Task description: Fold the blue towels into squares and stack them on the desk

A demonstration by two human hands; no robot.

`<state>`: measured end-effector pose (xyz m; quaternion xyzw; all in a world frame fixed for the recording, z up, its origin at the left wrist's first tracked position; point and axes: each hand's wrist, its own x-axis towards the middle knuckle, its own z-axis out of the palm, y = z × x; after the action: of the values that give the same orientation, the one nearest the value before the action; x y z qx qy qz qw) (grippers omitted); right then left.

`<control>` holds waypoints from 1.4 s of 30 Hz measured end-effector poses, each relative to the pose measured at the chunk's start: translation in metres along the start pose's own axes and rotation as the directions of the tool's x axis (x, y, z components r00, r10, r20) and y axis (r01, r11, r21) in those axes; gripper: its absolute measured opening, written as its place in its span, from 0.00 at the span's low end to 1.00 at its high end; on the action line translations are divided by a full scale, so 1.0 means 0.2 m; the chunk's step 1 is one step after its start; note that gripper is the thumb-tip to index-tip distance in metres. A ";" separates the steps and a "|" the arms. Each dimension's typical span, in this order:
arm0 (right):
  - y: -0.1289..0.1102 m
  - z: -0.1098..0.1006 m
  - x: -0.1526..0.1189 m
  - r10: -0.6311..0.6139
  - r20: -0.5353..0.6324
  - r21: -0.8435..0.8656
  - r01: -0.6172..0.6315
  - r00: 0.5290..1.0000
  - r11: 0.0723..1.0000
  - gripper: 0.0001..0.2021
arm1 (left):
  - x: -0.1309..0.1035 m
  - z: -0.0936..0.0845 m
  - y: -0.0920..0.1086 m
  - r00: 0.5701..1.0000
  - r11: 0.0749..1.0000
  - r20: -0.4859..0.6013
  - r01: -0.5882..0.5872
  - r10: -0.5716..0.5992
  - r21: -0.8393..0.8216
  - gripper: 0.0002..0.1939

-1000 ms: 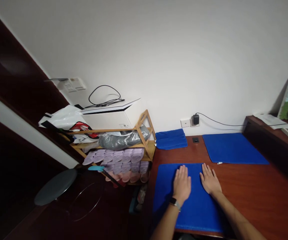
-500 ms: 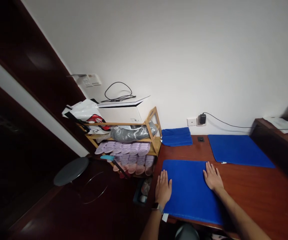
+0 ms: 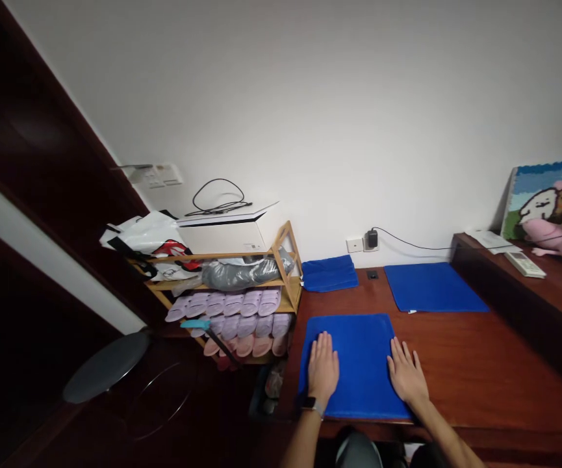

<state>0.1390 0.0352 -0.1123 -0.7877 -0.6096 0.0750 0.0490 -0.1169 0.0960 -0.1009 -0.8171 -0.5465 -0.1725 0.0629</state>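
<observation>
A blue towel (image 3: 358,374) lies spread flat near the front edge of the wooden desk. My left hand (image 3: 323,372) rests palm down on the towel's left part, fingers stretched out and pointing away from me. Across from it, my right hand (image 3: 407,377) lies flat at the towel's right edge with its fingers slightly spread, partly on the towel and partly over the wood. Behind, a folded blue towel (image 3: 329,273) sits by the wall at the left. Another blue towel (image 3: 434,288) is laid flat at the back right, a small white tag at its near edge.
A wooden shoe rack (image 3: 288,266) with slippers and a white box (image 3: 222,235) stands left of the desk (image 3: 480,364). A round stool (image 3: 108,367) is farther left. On the raised right ledge are a remote control (image 3: 524,263), a pink plush toy (image 3: 561,240) and a picture (image 3: 553,195).
My left hand has moved inward from the front towel's left edge onto its surface. My right hand has slid nearer along the right edge. The view has turned right, revealing the picture and plush toy.
</observation>
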 end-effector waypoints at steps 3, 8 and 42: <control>0.00 0.00 0.01 -0.006 -0.003 0.003 0.006 1.000 1.000 0.34 | 0.02 0.01 0.32 0.983 0.977 0.057 -0.166 0.175 -0.136 0.29; 0.02 0.05 0.00 -0.024 -0.016 0.027 0.024 1.000 0.999 0.34 | -0.05 0.05 0.41 0.967 0.973 0.200 -0.114 0.155 -0.201 0.30; 0.62 -0.63 -0.74 -0.383 -0.419 0.254 0.511 0.823 0.821 0.21 | -0.52 -0.98 -0.03 0.998 0.883 0.065 0.007 0.026 -0.470 0.07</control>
<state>0.2428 -0.1381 -0.0014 -0.5977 -0.7370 0.0287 0.3143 -0.2000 -0.0491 0.0448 -0.8162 -0.4863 -0.2708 -0.1551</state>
